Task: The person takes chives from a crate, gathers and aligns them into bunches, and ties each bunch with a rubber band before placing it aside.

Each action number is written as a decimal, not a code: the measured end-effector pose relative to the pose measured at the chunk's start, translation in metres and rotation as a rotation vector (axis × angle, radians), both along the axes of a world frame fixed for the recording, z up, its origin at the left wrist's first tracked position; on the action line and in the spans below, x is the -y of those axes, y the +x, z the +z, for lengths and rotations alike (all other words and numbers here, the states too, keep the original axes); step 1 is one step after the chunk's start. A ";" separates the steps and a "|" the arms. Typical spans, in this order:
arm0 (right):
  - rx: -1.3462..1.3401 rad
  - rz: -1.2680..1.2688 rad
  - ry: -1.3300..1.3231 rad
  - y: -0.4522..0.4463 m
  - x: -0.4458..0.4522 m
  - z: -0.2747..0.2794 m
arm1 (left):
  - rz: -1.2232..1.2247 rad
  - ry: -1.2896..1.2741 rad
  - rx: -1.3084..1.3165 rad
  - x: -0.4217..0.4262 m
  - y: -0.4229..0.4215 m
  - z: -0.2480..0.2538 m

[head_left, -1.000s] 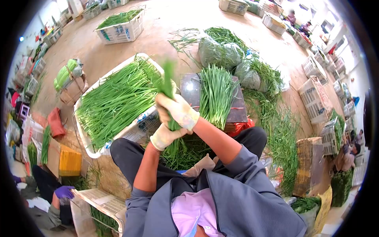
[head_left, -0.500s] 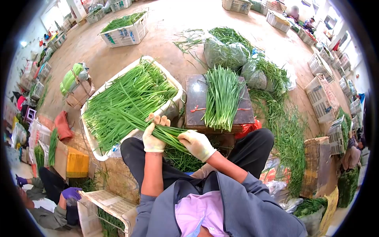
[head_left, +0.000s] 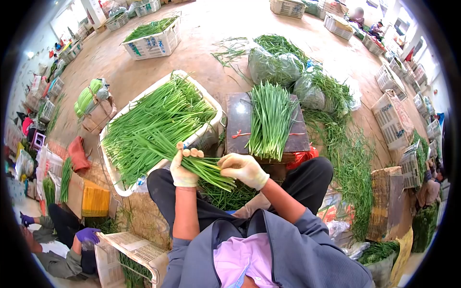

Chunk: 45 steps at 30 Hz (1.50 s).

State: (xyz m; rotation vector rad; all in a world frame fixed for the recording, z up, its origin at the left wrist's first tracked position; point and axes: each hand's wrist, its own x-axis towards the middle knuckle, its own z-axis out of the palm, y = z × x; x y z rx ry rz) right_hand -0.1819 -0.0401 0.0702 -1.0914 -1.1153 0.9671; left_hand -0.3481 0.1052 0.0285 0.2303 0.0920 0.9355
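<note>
My left hand [head_left: 184,169], in a pale glove with bare fingertips, is wrapped round a bunch of green stalks [head_left: 206,171]. The leafy end points up and left over a white crate [head_left: 110,165] full of similar stalks. At the right, the gloved fingers of my right hand [head_left: 242,169] are pinched together at the pale stalk ends; a thin yellowish strand shows there. A dark board [head_left: 237,115] in front of me bears a larger bundle of stalks [head_left: 272,120], with a red tie [head_left: 240,134] beneath it.
Clear bags of greens [head_left: 271,67] stand beyond the board, with loose greens [head_left: 348,177] along the right. A co-worker's purple-gloved hand [head_left: 88,234] is at the lower left beside a white crate [head_left: 137,245]. More crates and people are farther off.
The bunch was upright between both hands, then lowered to lie slanted in my left hand. Since the last earlier frame, my right hand has shifted slightly right along the stalk ends.
</note>
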 end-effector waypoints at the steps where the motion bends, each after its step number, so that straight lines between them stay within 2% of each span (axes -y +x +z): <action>1: -0.205 0.011 -0.146 0.005 0.012 0.005 | 0.029 0.025 0.031 -0.004 -0.004 0.000; 3: -0.683 0.189 -0.133 0.026 0.032 -0.005 | 0.133 -0.003 -0.018 -0.015 -0.014 -0.001; 5: -0.861 0.142 0.013 0.034 0.050 -0.019 | 0.202 -0.044 -0.020 -0.031 -0.032 -0.005; 6: -0.877 0.142 -0.034 0.041 0.057 -0.029 | 0.256 -0.057 -0.035 -0.035 -0.038 -0.001; 7: -0.640 0.130 -0.201 0.050 0.062 -0.039 | 0.296 -0.065 -0.039 -0.039 -0.045 0.001; 9: 0.103 0.223 -0.525 0.061 0.059 -0.059 | 0.315 -0.012 -0.075 -0.052 -0.056 -0.005; 10: 0.615 0.246 -0.550 0.064 0.060 -0.080 | 0.275 -0.002 -0.061 -0.058 -0.062 -0.009; 11: 1.035 0.097 -0.559 0.054 0.061 -0.082 | 0.267 0.038 -0.082 -0.053 -0.061 0.000; 13: 0.239 -0.272 -0.355 0.033 0.043 -0.083 | 0.265 0.022 -0.071 -0.039 -0.056 0.021; 14: 0.040 -0.288 -0.314 0.027 0.032 -0.070 | 0.263 0.064 -0.097 -0.036 -0.054 0.024; 15: 0.238 -0.332 -0.273 0.019 0.028 -0.039 | 0.262 0.066 -0.103 -0.035 -0.054 0.024; 19: 0.136 -0.166 0.037 0.009 0.005 -0.015 | 0.259 -0.010 -0.045 -0.042 -0.050 0.022; 20: 0.210 -0.098 0.017 0.010 0.005 -0.007 | 0.258 0.014 -0.081 -0.041 -0.049 0.022; 23: 0.019 -0.030 -0.079 -0.002 -0.004 -0.006 | 0.250 0.090 -0.129 -0.040 -0.049 0.020; 25: 0.124 -0.030 -0.203 -0.008 -0.006 -0.006 | 0.230 0.101 -0.113 -0.042 -0.050 0.017; 26: 0.231 -0.139 -0.186 -0.014 -0.009 -0.002 | 0.230 0.104 -0.114 -0.041 -0.049 0.020; 27: 0.230 -0.140 -0.183 -0.015 -0.007 0.002 | 0.211 0.088 -0.074 -0.040 -0.049 0.023; 29: 0.164 0.049 -0.538 -0.016 -0.002 0.013 | 0.193 0.072 -0.037 -0.041 -0.051 0.025; 31: 0.455 -0.100 -0.115 -0.015 0.002 -0.043 | 0.164 0.069 -0.017 -0.047 -0.059 0.026; 33: 0.515 -0.061 -0.185 -0.008 0.017 -0.063 | 0.128 0.138 -0.029 -0.038 -0.062 0.045; 35: 0.900 0.157 -0.487 0.009 0.026 -0.100 | 0.211 0.117 -0.070 -0.039 -0.065 0.051; 36: 1.148 0.474 -0.732 0.025 0.029 -0.142 | 0.250 0.108 -0.085 -0.039 -0.064 0.054; 37: 1.267 0.678 -0.850 0.038 0.035 -0.157 | 0.213 0.152 -0.084 -0.038 -0.063 0.060; 39: 1.008 0.052 -0.638 0.034 0.031 -0.097 | 0.183 0.207 -0.076 -0.038 -0.064 0.061; 41: 0.542 -0.186 -0.346 0.032 0.006 -0.063 | 0.163 0.228 -0.098 -0.037 -0.060 0.057; 43: 0.249 -0.143 -0.123 0.012 -0.007 -0.024 | 0.104 0.273 -0.091 -0.038 -0.055 0.058; 45: 0.510 0.017 -0.028 0.000 -0.016 0.012 | 0.041 0.207 -0.048 -0.047 -0.051 0.043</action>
